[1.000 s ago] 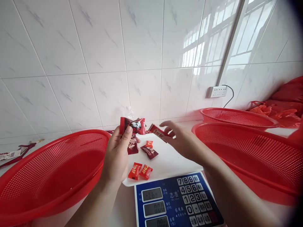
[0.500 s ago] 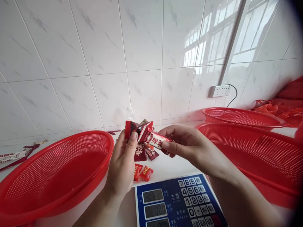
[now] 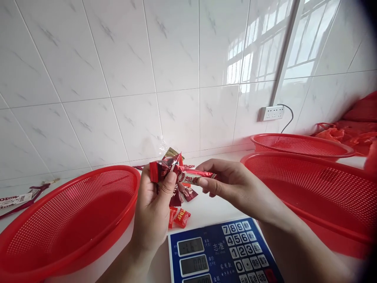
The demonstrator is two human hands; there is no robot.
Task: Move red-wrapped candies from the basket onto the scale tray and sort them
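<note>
Several wrapped candies (image 3: 160,169) in dark red and shiny wrappers are pinched in my left hand (image 3: 156,204), the thumb across them. My right hand (image 3: 226,179) grips the right end of a red-and-white wrapped candy (image 3: 191,177) between thumb and fingers; its left end meets the bunch at my left thumb. Behind and below the hands are more wrapped candies, some dark red (image 3: 188,193), one with a gold edge (image 3: 173,152). Two small red packets (image 3: 182,218) lie just above a blue digital scale panel (image 3: 218,251) with number keys and displays.
A red perforated basket (image 3: 134,177) stands at left, and two more, a near one (image 3: 294,159) and a far one (image 3: 300,137), at right. Red plastic bags (image 3: 350,129) lie at far right. A power strip (image 3: 272,113) is on the tiled wall. A lanyard-like strap with a tag (image 3: 17,200) lies far left.
The red-and-white candy has turned, its printed white face now tilted lower and a red side showing on top. My left hand has shifted slightly left and down; both hands keep hold.
</note>
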